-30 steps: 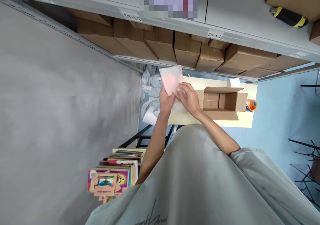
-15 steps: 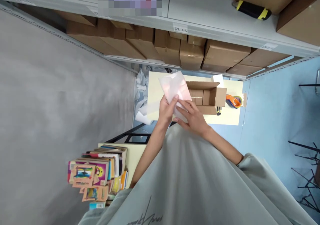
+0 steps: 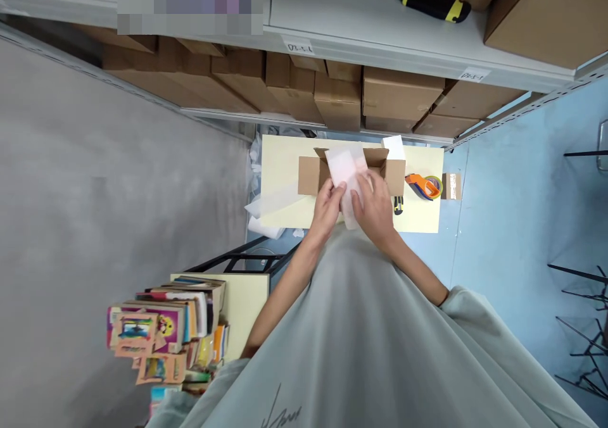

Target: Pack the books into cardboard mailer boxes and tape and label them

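Note:
Both hands hold a flat packet wrapped in white translucent sheet (image 3: pixel 342 162), with something pinkish showing faintly through it. My left hand (image 3: pixel 327 211) pinches its left edge between thumb and fingers. On the opposite side, my right hand (image 3: pixel 377 207) is closed around the right edge, its fingers curled over the top. The packet is in front of my body, above the near side of an open cardboard box (image 3: pixel 308 176) with its flaps spread. What lies inside that box is mostly hidden by the packet and hands.
The box stands on a pale yellow table (image 3: pixel 280 162). To its right lie an orange tape dispenser (image 3: pixel 422 187) and a black-yellow cutter (image 3: pixel 398 205). Another cutter (image 3: pixel 432 4) rests on the shelf above. Cartons (image 3: pixel 403 95) fill the rack; stacked books (image 3: pixel 161 327) stand lower left.
The packet has turned more upright and shifted right. My right hand has moved from its face to its right edge. The view has shifted, showing the box's left flap.

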Motion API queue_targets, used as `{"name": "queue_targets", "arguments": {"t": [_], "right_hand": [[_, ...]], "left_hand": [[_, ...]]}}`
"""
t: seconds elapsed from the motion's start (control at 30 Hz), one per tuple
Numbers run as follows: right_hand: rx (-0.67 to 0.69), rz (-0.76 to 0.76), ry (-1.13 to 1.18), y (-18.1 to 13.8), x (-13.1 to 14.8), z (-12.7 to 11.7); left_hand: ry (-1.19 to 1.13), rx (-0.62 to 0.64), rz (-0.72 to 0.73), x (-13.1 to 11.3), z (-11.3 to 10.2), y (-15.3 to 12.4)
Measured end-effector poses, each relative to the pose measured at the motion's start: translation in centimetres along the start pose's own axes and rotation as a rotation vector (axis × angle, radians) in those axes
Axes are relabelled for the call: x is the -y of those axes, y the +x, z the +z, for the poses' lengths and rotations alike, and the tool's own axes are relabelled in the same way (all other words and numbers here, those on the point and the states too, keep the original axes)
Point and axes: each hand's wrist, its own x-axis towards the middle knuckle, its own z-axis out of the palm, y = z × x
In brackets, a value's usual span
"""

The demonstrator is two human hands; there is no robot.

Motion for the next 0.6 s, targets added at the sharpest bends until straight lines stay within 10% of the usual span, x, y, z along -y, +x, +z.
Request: {"name": "queue_targets", "arguments": {"t": [0.2, 0.37, 0.6], "right_hand": [[0.057, -0.004, 0.297, -0.9, -0.8, -1.1], [0.031, 0.225, 0.757, -0.3, -2.6, -2.6], [0.033, 0.250, 0.809, 0.5, -4.4, -0.7]], "left_hand": [[-0.141, 0.136, -0.059, -2.0, 0.7, -1.6], [-0.077, -0.054, 0.077, -2.0, -1.3, -0.6], [-0.126, 0.231, -0.066, -1.8, -1.7, 0.5]]}}
